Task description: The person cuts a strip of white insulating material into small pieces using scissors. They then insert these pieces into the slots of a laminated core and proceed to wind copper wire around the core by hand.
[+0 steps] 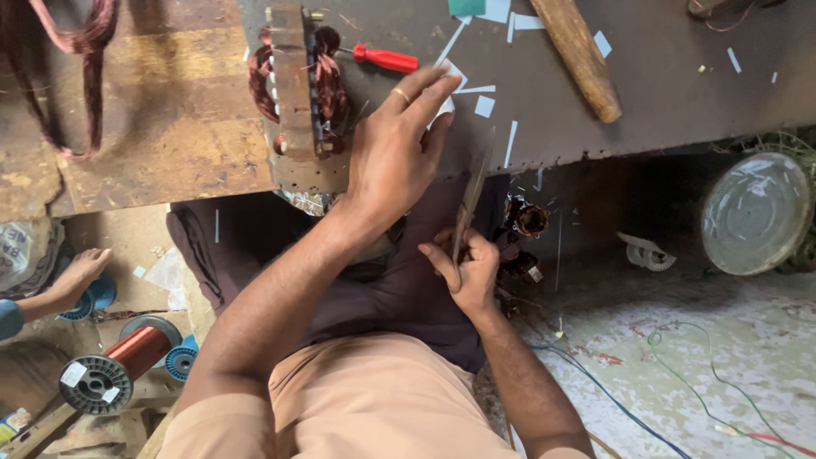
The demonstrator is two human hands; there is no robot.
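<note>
Beside the motor stator (299, 85), the left hand (393, 157) lies open steadying white paper strips (448, 106); the right hand (469, 272) grips scissors (473, 197).

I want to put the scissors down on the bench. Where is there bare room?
Bare dark bench lies right of the wooden handle, with only a few paper scraps. It is crowded around the left hand: the stator, red screwdriver and paper strips.

The left hand (393, 161) reaches forward on a nearly straight arm, palm down, fingers stretched out and close together, a ring on one finger. The right hand (466, 268) sits nearer the body, elbow bent, fingers curled shut.
</note>
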